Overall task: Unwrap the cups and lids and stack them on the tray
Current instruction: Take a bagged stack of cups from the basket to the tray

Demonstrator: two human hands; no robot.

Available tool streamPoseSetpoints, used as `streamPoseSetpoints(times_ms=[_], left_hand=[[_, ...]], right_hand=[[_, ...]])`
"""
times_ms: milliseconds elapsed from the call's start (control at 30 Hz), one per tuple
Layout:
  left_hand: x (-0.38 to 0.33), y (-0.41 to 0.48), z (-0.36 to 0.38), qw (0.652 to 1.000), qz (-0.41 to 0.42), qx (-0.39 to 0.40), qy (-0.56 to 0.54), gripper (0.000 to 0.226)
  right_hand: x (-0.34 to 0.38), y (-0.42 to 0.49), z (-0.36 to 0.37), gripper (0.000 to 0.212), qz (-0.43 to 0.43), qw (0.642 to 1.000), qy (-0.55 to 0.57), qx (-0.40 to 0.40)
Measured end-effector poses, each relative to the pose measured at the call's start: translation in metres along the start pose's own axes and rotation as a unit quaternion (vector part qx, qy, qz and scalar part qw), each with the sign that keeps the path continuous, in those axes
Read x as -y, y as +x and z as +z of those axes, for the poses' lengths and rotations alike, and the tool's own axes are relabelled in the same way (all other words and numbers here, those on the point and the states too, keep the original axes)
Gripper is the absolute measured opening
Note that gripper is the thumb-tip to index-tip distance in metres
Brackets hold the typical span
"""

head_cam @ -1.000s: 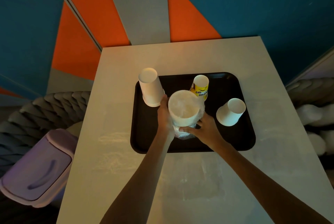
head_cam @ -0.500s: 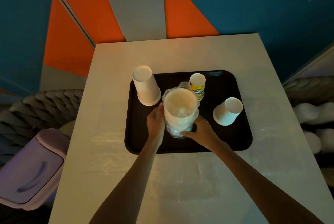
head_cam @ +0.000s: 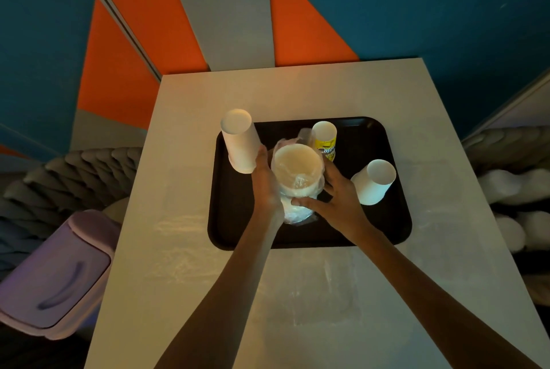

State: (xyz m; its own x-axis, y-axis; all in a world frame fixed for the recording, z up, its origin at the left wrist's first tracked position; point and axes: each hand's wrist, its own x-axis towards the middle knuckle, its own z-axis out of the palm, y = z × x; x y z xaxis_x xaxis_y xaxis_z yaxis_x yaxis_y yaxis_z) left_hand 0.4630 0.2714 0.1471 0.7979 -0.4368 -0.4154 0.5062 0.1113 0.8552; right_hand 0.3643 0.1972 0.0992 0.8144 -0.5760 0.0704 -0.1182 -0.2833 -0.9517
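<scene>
A stack of white lids in clear plastic wrap (head_cam: pixel 296 173) stands upright in the middle of the black tray (head_cam: pixel 381 229). My left hand (head_cam: pixel 265 181) grips its left side and my right hand (head_cam: pixel 333 193) grips its right side, thumb across the lower front. The wrap is bunched around the stack's top and bottom. A tall white cup stack (head_cam: pixel 239 142) stands upside down at the tray's back left. A yellow printed cup stack (head_cam: pixel 325 141) stands behind the lids, and a short white cup stack (head_cam: pixel 375 181) stands at the right.
The tray lies on a pale square table (head_cam: pixel 184 249). A lilac bin with a swing lid (head_cam: pixel 53 276) stands on the floor at the left. Grey braided seats flank the table on both sides.
The wrapped lid stack has been raised a little and the plastic has loosened around its top. My right hand has slid up its side. The view has shifted slightly.
</scene>
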Motion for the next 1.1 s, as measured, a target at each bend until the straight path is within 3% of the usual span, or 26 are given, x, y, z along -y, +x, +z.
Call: streamPoseSetpoints(times_ms=[433,633,767,967,1033,1100], left_hand=[[0.05,0.025,-0.02,0.999,-0.049,-0.023,-0.005,0.025],[0.066,0.032,-0.029,0.993,-0.081,-0.045,0.067,0.022],[0.065,0.028,-0.034,0.988,-0.047,-0.042,0.14,0.02],[0.025,0.019,-0.036,0.987,-0.005,-0.104,0.119,0.008],[0.007,0.007,-0.033,0.991,-0.024,-0.086,0.095,0.012],[-0.004,-0.005,-0.029,0.994,-0.055,-0.049,0.082,0.027]], right_hand=[[-0.043,-0.007,0.019,0.077,0.037,0.999,-0.019,0.015],[-0.072,-0.005,0.019,0.069,0.06,0.996,-0.057,0.044],[-0.07,-0.005,0.022,0.061,0.07,0.992,-0.088,0.049],[-0.043,-0.012,0.008,0.083,0.057,0.995,-0.086,0.002],[-0.024,-0.015,-0.002,0.074,0.108,0.993,-0.047,-0.032],[-0.003,-0.017,-0.009,0.056,0.165,0.981,0.096,-0.042]])
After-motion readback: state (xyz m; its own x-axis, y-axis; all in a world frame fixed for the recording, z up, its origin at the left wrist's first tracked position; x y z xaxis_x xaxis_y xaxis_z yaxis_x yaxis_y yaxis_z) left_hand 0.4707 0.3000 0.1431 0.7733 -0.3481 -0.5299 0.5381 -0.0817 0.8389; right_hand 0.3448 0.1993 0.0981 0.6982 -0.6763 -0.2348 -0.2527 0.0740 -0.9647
